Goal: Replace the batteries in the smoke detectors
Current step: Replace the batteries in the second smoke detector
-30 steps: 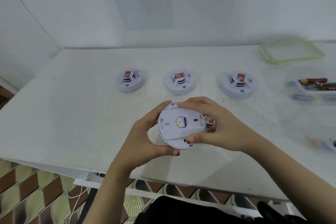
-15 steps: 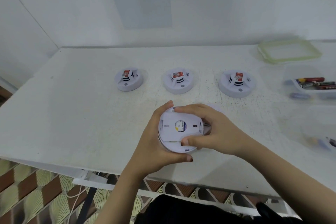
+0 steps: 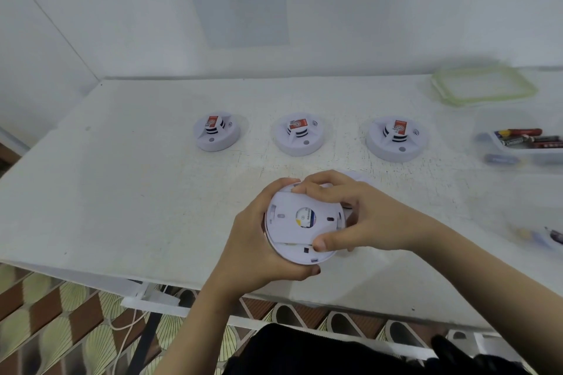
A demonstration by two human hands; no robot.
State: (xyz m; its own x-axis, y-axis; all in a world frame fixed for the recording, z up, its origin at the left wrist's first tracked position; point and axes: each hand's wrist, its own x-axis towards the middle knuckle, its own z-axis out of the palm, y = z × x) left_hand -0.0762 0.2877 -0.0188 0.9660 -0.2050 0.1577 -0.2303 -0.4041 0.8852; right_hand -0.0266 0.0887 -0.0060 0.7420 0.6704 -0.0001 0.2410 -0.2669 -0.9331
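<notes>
Smoke detector [image 3: 286, 224], back side up, sits between both hands above the near part of the counter [image 3: 122, 192]. The left hand [image 3: 253, 250] cups its left rim, thumb curled under the near edge. The right hand [image 3: 368, 222] clamps across its back, forefinger on the far edge, thumb on the near one.

Three detectors [image 3: 300, 134] block the table's [image 3: 122, 186] far side.
</notes>
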